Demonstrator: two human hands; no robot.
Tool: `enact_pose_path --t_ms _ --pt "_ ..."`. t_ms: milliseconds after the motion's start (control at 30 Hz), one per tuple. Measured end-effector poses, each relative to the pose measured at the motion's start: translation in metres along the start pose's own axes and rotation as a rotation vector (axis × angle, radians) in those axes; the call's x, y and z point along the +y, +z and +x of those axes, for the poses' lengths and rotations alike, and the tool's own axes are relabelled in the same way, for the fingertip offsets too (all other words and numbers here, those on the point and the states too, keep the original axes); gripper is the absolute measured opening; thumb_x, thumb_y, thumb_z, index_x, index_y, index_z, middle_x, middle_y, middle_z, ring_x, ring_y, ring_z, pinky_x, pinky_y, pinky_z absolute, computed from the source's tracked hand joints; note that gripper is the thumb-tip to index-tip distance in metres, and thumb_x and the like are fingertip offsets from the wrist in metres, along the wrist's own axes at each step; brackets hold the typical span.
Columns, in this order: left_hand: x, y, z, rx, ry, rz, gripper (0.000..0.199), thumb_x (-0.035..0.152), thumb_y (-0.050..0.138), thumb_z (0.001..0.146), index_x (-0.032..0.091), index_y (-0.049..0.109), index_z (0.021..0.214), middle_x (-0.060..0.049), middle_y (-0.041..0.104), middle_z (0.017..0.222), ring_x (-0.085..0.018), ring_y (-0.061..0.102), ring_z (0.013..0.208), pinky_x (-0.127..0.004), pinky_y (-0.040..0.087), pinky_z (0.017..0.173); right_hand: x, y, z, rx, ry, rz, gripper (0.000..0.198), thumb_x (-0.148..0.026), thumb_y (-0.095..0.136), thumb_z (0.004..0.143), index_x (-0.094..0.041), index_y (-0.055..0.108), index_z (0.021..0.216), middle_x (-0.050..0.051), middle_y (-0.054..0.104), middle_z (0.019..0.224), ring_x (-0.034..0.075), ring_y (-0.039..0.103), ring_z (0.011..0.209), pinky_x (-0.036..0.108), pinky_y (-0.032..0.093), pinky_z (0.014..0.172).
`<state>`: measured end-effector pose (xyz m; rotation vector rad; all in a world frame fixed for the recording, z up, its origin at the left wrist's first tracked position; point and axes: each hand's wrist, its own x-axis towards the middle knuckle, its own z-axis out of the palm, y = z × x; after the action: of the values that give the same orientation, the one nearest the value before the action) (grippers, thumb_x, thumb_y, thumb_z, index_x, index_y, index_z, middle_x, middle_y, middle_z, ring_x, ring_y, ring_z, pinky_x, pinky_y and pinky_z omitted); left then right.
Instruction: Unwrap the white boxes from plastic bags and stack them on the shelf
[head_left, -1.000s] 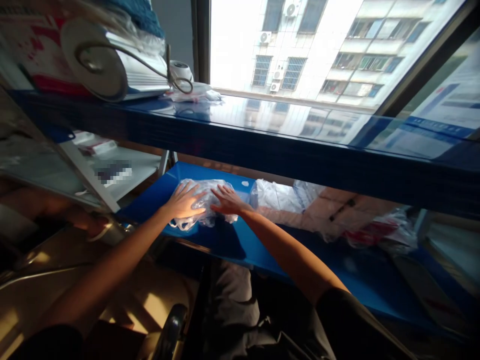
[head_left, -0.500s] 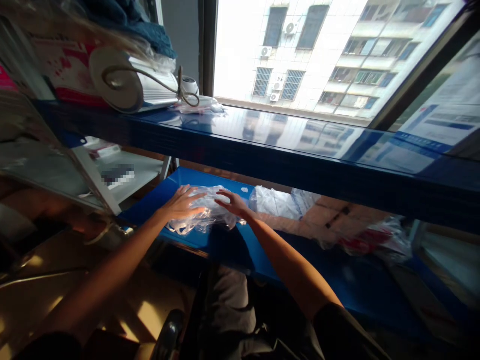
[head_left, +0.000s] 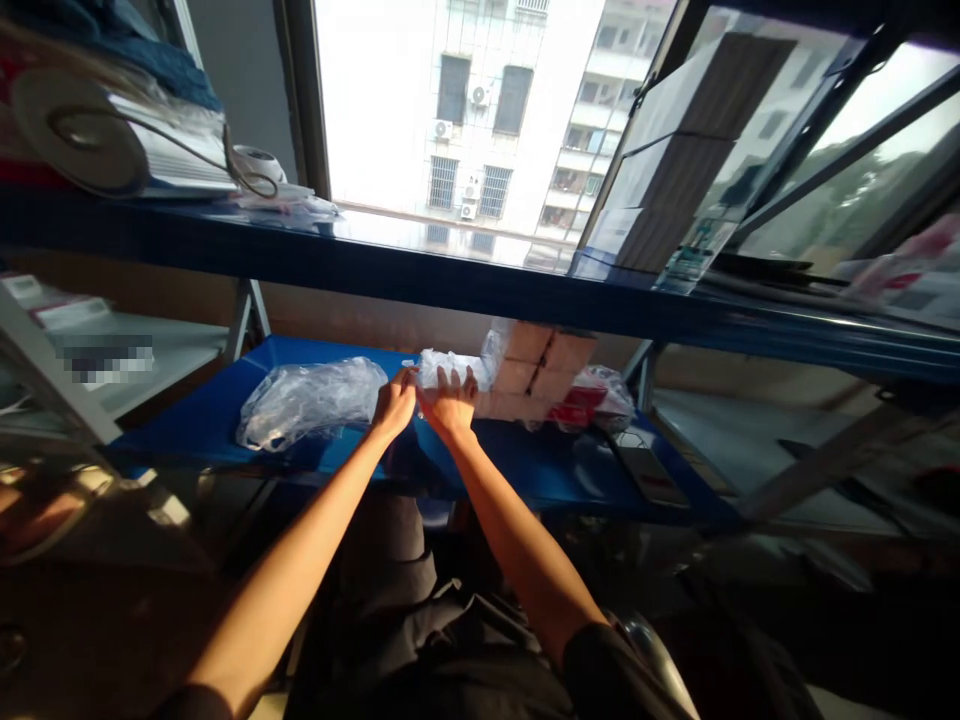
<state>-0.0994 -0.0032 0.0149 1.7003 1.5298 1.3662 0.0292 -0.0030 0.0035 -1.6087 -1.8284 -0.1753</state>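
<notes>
My right hand [head_left: 452, 402] lies over a white plastic-wrapped pack [head_left: 480, 374] on the blue lower shelf [head_left: 225, 410], its fingers spread across the near face. Just left of it, my left hand [head_left: 395, 404] is closed at the pack's left end; what its fingers pinch is hidden. A crumpled clear plastic bag [head_left: 311, 400] lies to the left, close to my left hand. Light brown boxes [head_left: 544, 362] in plastic wrap adjoin the pack on the right.
A dark blue upper shelf [head_left: 450, 268] runs above my hands, below a window. A red plastic-wrapped item [head_left: 581, 403] sits beyond the boxes, near a flat dark device [head_left: 645, 470]. Tall stacked cartons [head_left: 686, 150] and a white spool [head_left: 79, 135] stand on the upper shelf.
Both hands have left the clear plastic bag and moved right to the white pack. My left hand has closed. The view has turned to the right.
</notes>
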Motion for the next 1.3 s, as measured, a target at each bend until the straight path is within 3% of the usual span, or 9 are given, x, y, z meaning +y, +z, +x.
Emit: enact_pose_path --t_ms 133,367,500,600,767,867,1000,1167,1300 --pt "0.002 0.018 -0.021 -0.008 -0.088 0.014 0.042 0.033 0.044 0.104 0.023 0.068 0.137 -0.013 0.074 0.134 -0.030 0.070 0.122 -0.043 0.055 0.102 -0.003 -0.009 -0.005 -0.261 -0.007 -0.209 0.059 -0.038 0.038 0.107 -0.025 0.039 0.164 0.017 0.045 0.165 0.040 0.026 0.159 0.068 0.016 0.126" --pt "-0.016 0.005 -0.023 0.028 -0.129 -0.119 0.035 0.034 0.056 0.094 0.022 0.072 0.122 -0.006 0.080 0.091 -0.025 0.077 0.092 -0.035 0.061 0.080 -0.006 -0.032 -0.030 -0.119 -0.029 -0.081 0.052 -0.051 0.056 0.099 -0.020 0.065 0.140 0.021 0.061 0.148 0.045 0.032 0.154 0.064 0.030 0.121" --pt "-0.016 0.001 -0.039 0.033 0.065 -0.079 0.029 0.034 0.061 0.091 0.022 0.075 0.114 -0.009 0.079 0.110 -0.026 0.074 0.109 -0.039 0.060 0.094 0.025 -0.059 -0.058 -0.165 -0.020 0.070 0.052 -0.051 0.069 0.090 -0.024 0.068 0.135 0.015 0.068 0.139 0.043 0.049 0.140 0.058 0.040 0.116" --pt "-0.001 -0.004 -0.058 0.043 0.276 0.072 0.031 0.032 0.067 0.089 0.023 0.078 0.117 -0.011 0.072 0.129 -0.030 0.062 0.131 -0.048 0.048 0.116 0.063 -0.087 -0.072 -0.281 -0.134 0.232 0.060 -0.040 0.078 0.081 -0.028 0.067 0.139 0.008 0.062 0.151 0.039 0.046 0.147 0.059 0.032 0.124" --pt "0.018 -0.004 -0.081 -0.260 0.354 0.019 0.031 0.027 0.063 0.091 0.026 0.078 0.119 -0.008 0.070 0.136 -0.028 0.061 0.133 -0.046 0.047 0.118 0.103 -0.119 -0.088 -0.412 -0.142 0.476 0.061 -0.021 0.073 0.076 -0.026 0.070 0.137 0.008 0.048 0.165 0.032 0.044 0.153 0.049 0.036 0.126" --pt "0.018 0.010 -0.091 -0.202 0.332 0.019 0.033 0.024 0.063 0.090 0.023 0.078 0.119 -0.011 0.068 0.132 -0.028 0.062 0.128 -0.046 0.049 0.116 0.101 -0.117 -0.096 -0.352 -0.015 0.569 0.047 -0.030 0.071 0.085 -0.026 0.072 0.132 0.009 0.047 0.165 0.031 0.052 0.147 0.044 0.047 0.117" --pt "0.020 0.023 -0.105 -0.036 0.302 0.103 0.030 0.030 0.068 0.090 0.025 0.079 0.118 -0.011 0.066 0.123 -0.029 0.062 0.120 -0.049 0.050 0.113 0.087 -0.105 -0.103 -0.183 0.037 0.525 0.038 -0.048 0.067 0.095 -0.023 0.076 0.121 0.014 0.057 0.156 0.031 0.054 0.145 0.042 0.046 0.117" --pt "0.032 0.017 -0.117 -0.035 0.345 0.161 0.008 0.030 0.072 0.087 0.026 0.073 0.093 -0.008 0.067 0.103 -0.029 0.062 0.110 -0.051 0.050 0.107 0.078 -0.099 -0.111 -0.100 -0.011 0.592 0.033 -0.049 0.065 0.096 -0.021 0.076 0.110 0.014 0.060 0.153 0.030 0.060 0.138 0.042 0.046 0.117" --pt "0.033 0.014 -0.120 0.035 0.340 0.078 0.013 0.026 0.071 0.083 0.024 0.058 0.086 -0.005 0.061 0.095 -0.024 0.062 0.097 -0.043 0.054 0.095 0.077 -0.099 -0.115 0.016 0.003 0.622 0.026 -0.046 0.061 0.097 -0.023 0.073 0.100 0.013 0.070 0.139 0.031 0.052 0.145 0.048 0.039 0.124"
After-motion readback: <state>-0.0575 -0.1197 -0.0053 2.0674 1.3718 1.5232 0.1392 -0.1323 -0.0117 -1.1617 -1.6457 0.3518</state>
